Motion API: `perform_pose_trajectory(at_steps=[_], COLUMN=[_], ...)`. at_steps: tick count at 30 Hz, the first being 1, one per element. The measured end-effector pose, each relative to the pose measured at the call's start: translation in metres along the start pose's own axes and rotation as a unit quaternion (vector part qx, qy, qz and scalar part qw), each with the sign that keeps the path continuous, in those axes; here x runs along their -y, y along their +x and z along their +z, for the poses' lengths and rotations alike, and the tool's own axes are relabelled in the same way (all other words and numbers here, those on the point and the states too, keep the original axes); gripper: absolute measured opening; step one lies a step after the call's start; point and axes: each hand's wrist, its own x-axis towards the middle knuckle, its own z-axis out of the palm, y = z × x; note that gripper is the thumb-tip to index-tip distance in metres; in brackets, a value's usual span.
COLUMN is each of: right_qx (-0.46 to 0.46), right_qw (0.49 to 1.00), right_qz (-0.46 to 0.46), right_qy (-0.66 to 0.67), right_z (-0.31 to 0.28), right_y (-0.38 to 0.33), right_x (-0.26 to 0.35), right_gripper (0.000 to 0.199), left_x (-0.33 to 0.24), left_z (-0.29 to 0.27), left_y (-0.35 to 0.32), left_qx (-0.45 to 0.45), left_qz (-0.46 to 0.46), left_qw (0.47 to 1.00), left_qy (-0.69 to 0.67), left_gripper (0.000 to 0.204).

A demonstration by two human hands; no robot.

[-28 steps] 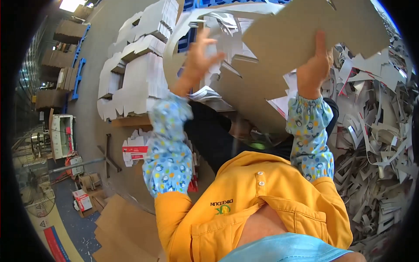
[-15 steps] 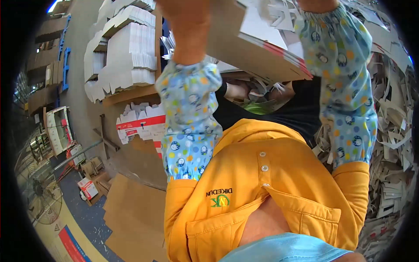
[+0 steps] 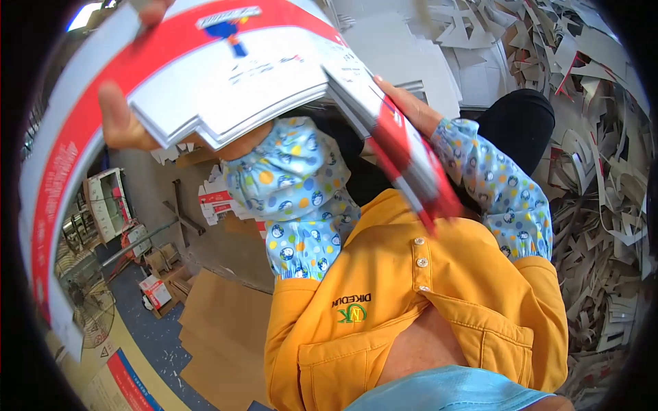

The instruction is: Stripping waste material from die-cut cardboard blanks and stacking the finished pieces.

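Observation:
A thick stack of flat die-cut carton blanks [image 3: 267,85], white with red bands and a small blue picture, is raised in front of me. My left hand [image 3: 125,125] is closed on its left part, the thumb at a notched edge and a fingertip showing over the top. My right hand [image 3: 415,109] grips the right side, fingers along the face of a panel. The stack bends between the hands, and a red-and-white flap [image 3: 418,168] hangs down in front of my body, blurred by motion. Part of my left palm is hidden behind the blanks.
Heaps of white and grey cardboard offcuts [image 3: 596,157] lie at the right. Flat white sheets [image 3: 391,51] are beyond my right hand. Brown cardboard [image 3: 223,335] covers floor at the lower left, near a fan [image 3: 86,301], a metal stand [image 3: 184,216] and small cartons [image 3: 156,293].
My hands were stretched far forward, mostly past the upper edge. Now they are drawn back nearer to me, and the carton stack has come into view between them, covering the upper left.

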Motion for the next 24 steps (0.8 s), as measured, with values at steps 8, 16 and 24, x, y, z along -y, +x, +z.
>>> perform_pose_trajectory(at_steps=[8,16,24], right_qx=[-0.142,-0.339,-0.216], right_qw=[0.989,0.568,0.948], right_qz=[0.041,-0.246,-0.203], right_qy=[0.011,-0.708,-0.115], right_z=[-0.053,-0.113,-0.043], right_y=[-0.023,-0.082,-0.034], right_x=[-0.027,-0.024,0.045], right_gripper=[0.041,0.049,0.047], left_x=[-0.085,-0.11,-0.036], left_z=[-0.072,-0.061,-0.053], left_y=[-0.072,-0.067,-0.043], left_qx=[-0.18,-0.193,-0.134], left_qz=[0.095,0.2,0.04], left_qw=[0.973,0.944,0.964], left_qy=[-0.11,-0.179,-0.226], left_gripper=[0.07,0.062,0.067])
